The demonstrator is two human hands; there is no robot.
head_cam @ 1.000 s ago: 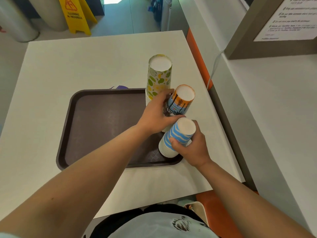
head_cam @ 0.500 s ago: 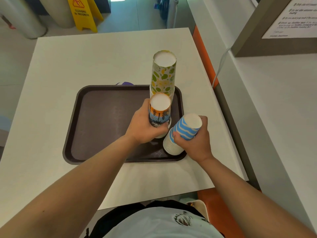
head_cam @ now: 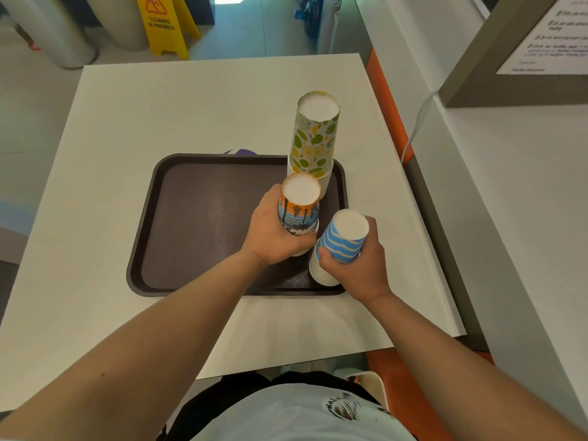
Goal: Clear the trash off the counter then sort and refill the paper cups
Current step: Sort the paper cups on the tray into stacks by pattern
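Head view: left hand (head_cam: 270,232) wrapped round orange cup stack (head_cam: 299,206), right hand (head_cam: 358,265) wrapped round blue striped stack (head_cam: 342,241), both upside down, standing tall, side by side on brown tray (head_cam: 197,218). Behind them, taller green stack (head_cam: 313,138). Beyond that, white desk (head_cam: 191,106), yellow floor sign (head_cam: 165,23).

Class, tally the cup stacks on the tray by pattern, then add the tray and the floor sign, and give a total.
Green-and-yellow cup stack: 1
Orange cup stack, in the left hand: 1
Blue-striped cup stack, in the right hand: 1
Tray: 1
Yellow floor sign: 1
Total: 5
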